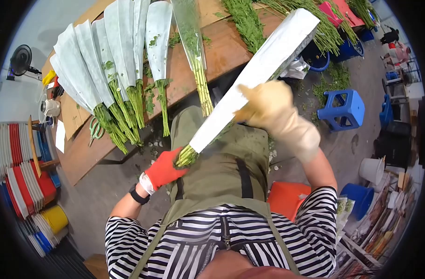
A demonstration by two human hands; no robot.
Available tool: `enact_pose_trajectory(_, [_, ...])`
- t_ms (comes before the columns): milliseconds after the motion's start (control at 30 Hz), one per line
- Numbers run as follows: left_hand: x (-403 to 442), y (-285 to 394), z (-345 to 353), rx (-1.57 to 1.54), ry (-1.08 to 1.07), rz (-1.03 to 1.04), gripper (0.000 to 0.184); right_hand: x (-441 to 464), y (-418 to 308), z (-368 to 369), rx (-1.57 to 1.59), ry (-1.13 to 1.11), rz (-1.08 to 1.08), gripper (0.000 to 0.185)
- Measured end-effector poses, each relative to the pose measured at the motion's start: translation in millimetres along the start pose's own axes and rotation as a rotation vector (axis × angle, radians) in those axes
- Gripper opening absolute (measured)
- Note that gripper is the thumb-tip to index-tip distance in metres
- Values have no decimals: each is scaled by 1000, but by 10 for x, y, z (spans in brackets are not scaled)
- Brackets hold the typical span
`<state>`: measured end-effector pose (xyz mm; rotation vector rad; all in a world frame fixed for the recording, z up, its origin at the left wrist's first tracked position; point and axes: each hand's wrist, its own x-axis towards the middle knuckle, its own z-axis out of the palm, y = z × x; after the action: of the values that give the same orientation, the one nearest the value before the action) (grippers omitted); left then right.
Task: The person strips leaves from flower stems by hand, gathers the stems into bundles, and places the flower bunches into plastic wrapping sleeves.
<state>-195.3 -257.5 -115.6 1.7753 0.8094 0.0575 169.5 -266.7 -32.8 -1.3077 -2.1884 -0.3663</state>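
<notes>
A long bunch of green stems in a white paper wrap lies slantwise over my lap. My left hand, in a red glove, is closed round the stem ends at the lower tip. My right hand, in a tan glove and blurred, lies against the middle of the wrap; its finger position is smeared. Several bunches in pale sleeves are fanned out on the wooden table, stems over its front edge. Next to them is a bunch in a clear sleeve.
Green-handled scissors lie on the table at the left. Loose stems are heaped at the back right. A blue stool stands on the floor to the right, with blue buckets behind it. A fan is at far left.
</notes>
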Motion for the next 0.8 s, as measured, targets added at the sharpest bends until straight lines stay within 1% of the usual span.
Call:
enact_pose_trajectory(33, [52, -3, -17, 9, -6, -1, 63, 71, -173, 21, 66, -120, -49, 37])
enact_pose_trajectory(67, [88, 17, -36, 18, -26, 1, 64, 96, -229, 103, 85, -167, -84, 43])
enact_pose_trajectory(100, [105, 11, -35, 46, 0, 7, 63, 81, -280, 204, 105, -216, -118, 50])
enact_pose_trajectory(167, [96, 0, -34, 102, 50, 10, 61, 56, -336, 256, 132, -341, -141, 54])
enact_pose_trajectory(233, [88, 41, -110, 159, 48, 22, 63, 102, -348, 260, 133, -481, -126, 48])
enact_pose_trajectory(333, [64, 56, -145, 208, 51, 7, 63, 76, -351, 416, 111, -342, -275, 42])
enact_pose_trajectory(433, [69, 76, -133, 205, 48, 0, 64, 68, -371, 347, 80, -348, -211, 33])
enact_pose_trajectory(500, [66, 57, -80, 209, 74, 14, 66, 247, -204, 378, 113, -45, -253, 25])
enact_pose_trajectory(567, [85, 12, -23, 169, 75, 26, 68, 383, -159, 334, 239, 0, -209, 17])
enact_pose_trajectory(633, [87, 91, -31, 183, 71, 34, 71, 482, -217, 289, 469, -207, -74, 9])
enact_pose_trajectory(667, [91, 143, -52, 217, 68, 37, 72, 390, -271, 354, 485, -299, -59, 21])
enact_pose_trajectory(700, [106, 199, -85, 249, 67, 41, 73, 408, -326, 309, 464, -382, -104, 29])
enact_pose_trajectory(767, [142, 198, -133, 205, 33, -2, 75, 462, -416, 179, 419, -556, -199, 46])
enact_pose_trajectory(800, [146, 202, -140, 181, 15, -24, 76, 415, -435, 183, 364, -538, -240, 53])
